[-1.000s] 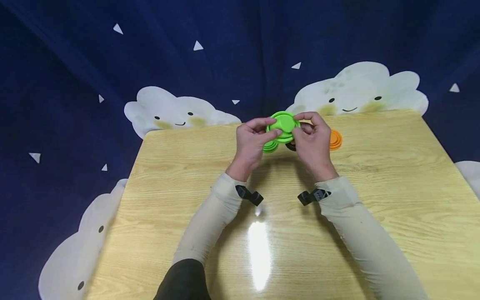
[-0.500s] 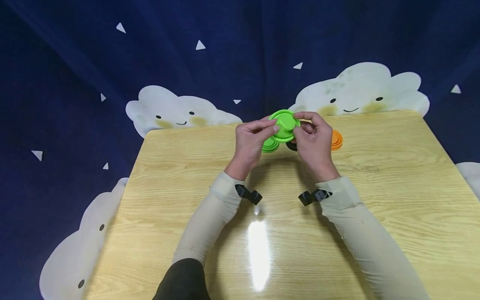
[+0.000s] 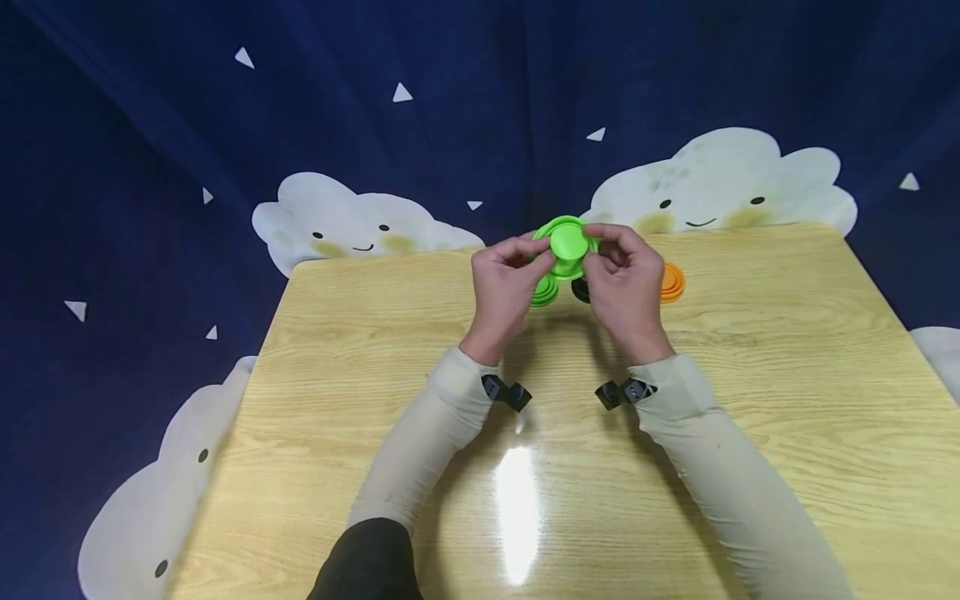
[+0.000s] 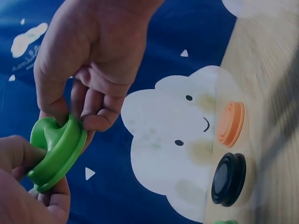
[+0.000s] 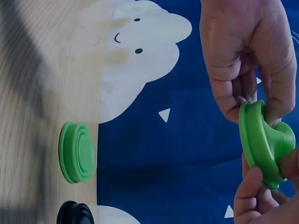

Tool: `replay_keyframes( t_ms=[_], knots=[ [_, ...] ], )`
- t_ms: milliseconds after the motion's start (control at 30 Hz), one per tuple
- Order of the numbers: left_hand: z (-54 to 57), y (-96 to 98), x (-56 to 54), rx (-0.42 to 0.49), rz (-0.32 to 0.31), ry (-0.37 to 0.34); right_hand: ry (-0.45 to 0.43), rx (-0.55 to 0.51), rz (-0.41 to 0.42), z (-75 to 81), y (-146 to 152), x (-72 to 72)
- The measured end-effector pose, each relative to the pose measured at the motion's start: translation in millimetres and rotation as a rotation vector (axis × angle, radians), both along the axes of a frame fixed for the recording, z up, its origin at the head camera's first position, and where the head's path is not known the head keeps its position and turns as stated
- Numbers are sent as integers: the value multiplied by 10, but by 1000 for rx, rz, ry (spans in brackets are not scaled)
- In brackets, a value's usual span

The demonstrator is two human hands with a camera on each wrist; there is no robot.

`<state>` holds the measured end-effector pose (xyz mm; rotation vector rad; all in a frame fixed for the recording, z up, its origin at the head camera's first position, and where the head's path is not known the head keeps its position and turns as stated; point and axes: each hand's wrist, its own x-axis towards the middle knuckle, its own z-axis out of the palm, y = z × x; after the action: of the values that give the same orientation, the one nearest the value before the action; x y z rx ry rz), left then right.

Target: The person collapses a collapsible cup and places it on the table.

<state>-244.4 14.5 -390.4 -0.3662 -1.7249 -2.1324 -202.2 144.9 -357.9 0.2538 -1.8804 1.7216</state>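
A green collapsible silicone cup (image 3: 567, 243) is held up above the far edge of the table, between both hands. My left hand (image 3: 501, 282) pinches its left side with thumb and fingers. On the right side, my right hand (image 3: 627, 279) grips the rim, thumb pressing near the raised centre. In the left wrist view the cup (image 4: 58, 151) looks soft and dented, its middle partly pushed out of the ring. The right wrist view shows the cup (image 5: 264, 142) with its centre bulging to one side. Fingers hide parts of the rim.
Behind the hands on the wooden table (image 3: 337, 350) lie a second flattened green cup (image 5: 77, 151), a black one (image 4: 229, 179) and an orange one (image 4: 231, 124) in a row. A dark blue curtain (image 3: 450, 125) with clouds hangs beyond the table's far edge.
The cup's middle has popped outward into a raised round end, where it was lopsided before. Both hands keep hold of it and have shifted only slightly.
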Motion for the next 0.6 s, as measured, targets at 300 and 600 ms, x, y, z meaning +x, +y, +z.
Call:
replay_keyframes(
  t_ms=[300, 600],
  knots=[
    [-1, -114, 46, -128, -159, 4, -29, -20, -50, -11, 15, -13],
    [127, -96, 201, -187, -189, 164, -21, -40, -61, -8, 2, -21]
  ],
)
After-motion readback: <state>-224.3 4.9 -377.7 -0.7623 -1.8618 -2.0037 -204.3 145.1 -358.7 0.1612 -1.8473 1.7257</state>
